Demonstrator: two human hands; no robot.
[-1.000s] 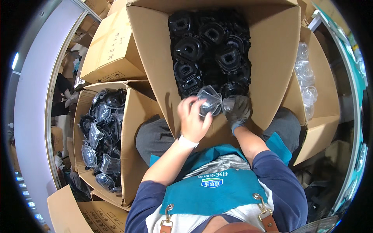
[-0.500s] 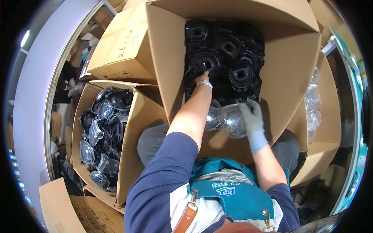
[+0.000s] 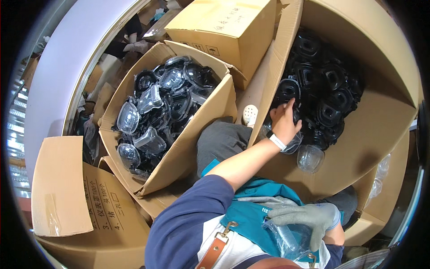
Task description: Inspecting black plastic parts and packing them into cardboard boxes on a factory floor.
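My left hand (image 3: 283,122), bare with a white band at the wrist, grips the lower edge of a black plastic housing (image 3: 287,89) by the left wall of the large carton. Its fingers are closed on the rim, partly hidden. My right hand (image 3: 307,219), in a grey glove, is close to my apron and closed on a clear plastic cover (image 3: 289,241). More black housings (image 3: 333,78) with square openings lie piled in the large carton (image 3: 358,134). Below them, a loose clear cover (image 3: 311,158) lies on the carton's bottom near my left wrist.
To the left, an open carton (image 3: 188,154) is full of black housings with clear covers. A closed carton (image 3: 224,22) stands behind it. Cardboard flaps (image 3: 62,188) rise at lower left. Another carton (image 3: 387,197) at right holds clear covers.
The view has swung left. My right hand has drawn back from the large carton to my apron with a clear cover. My left hand has come toward that carton's left wall with a black housing.
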